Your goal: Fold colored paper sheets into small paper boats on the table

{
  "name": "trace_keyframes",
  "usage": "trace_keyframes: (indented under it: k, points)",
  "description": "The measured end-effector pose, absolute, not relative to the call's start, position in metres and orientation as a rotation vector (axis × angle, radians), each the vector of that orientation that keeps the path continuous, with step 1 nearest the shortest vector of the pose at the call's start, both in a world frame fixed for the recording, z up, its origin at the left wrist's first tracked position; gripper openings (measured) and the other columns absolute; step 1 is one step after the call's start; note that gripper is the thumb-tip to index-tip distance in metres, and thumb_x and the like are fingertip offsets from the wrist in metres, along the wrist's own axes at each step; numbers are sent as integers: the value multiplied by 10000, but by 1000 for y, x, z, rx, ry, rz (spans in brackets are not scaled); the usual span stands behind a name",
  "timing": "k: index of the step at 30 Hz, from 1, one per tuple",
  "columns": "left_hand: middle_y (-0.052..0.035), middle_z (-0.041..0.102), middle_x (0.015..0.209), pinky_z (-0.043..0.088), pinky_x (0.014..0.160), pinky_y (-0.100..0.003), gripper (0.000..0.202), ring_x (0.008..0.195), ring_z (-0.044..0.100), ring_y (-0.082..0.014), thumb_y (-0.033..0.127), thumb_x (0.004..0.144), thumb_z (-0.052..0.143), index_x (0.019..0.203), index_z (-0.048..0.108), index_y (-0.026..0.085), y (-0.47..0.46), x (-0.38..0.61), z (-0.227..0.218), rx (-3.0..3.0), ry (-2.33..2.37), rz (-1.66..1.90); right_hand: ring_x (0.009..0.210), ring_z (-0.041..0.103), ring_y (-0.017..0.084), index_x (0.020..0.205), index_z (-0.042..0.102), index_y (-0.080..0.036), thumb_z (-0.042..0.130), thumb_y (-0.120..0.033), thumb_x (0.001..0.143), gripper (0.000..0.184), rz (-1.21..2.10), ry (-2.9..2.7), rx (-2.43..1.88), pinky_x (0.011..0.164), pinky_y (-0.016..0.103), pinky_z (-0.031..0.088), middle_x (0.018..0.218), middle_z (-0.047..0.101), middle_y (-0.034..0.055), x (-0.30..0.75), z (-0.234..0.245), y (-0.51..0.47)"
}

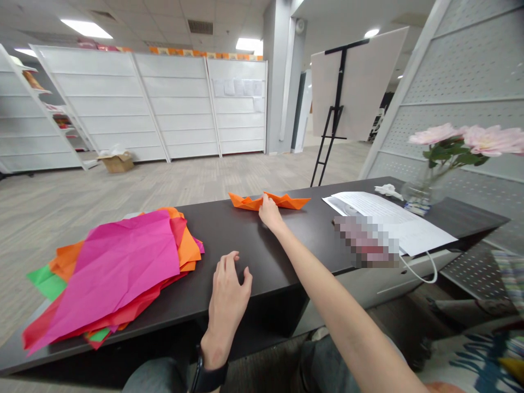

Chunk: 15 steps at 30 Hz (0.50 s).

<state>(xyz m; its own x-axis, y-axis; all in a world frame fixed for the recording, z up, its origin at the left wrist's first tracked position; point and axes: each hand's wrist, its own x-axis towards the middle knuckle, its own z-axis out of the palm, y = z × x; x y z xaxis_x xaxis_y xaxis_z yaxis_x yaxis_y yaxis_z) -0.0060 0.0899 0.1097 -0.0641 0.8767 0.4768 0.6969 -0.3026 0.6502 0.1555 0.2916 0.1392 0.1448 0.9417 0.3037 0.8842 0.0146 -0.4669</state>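
Near the far edge of the dark desk [216,224] is an orange folded paper boat [292,202], long and low with pointed ends. My right hand [270,213] reaches out to it, fingers closed on its middle and hiding that part. Closer to me, my left hand [229,289] hovers at the desk's front edge with nothing in it, its fingers loosely curled and the thumb apart. To its left lies a messy stack of coloured paper sheets [123,251], a magenta one on top with orange, red and green below.
On the right are printed pages [393,218], a blurred-out flat object [366,240] with a white cable [429,273], a crumpled tissue [388,191], and a glass vase [421,191] of pink flowers. An easel [335,114] stands beyond the desk.
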Motion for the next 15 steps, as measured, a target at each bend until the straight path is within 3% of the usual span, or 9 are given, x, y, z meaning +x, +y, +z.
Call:
trace_keyframes:
  k: [3, 8, 15]
  points:
    - [-73, 607, 1049, 517, 936, -491, 271, 1034, 622, -272, 167, 861, 546, 1127, 513, 212, 91, -6, 109, 1997, 1723, 1301, 1061, 642, 236, 1287, 572, -179, 603, -343, 965, 363, 130, -1750, -1864, 893, 449, 557, 1269, 615, 105, 153, 136, 292]
    - [-69, 604, 1052, 519, 937, -491, 272, 1032, 624, -267, 169, 864, 547, 1129, 509, 215, 92, -6, 108, 2002, 1723, 1309, 1089, 633, 269, 1500, 344, -114, 412, -84, 968, 538, 130, -1776, -1833, 952, 390, 488, 1220, 609, 216, 152, 135, 289]
    - [-76, 605, 1058, 518, 939, -492, 261, 1040, 618, -271, 177, 871, 530, 1128, 516, 216, 90, -6, 109, 2027, 1723, 1312, 1074, 633, 291, 1500, 366, -132, 366, -56, 932, 573, 150, -1766, -1779, 958, 409, 471, 1190, 602, 215, 154, 139, 276]
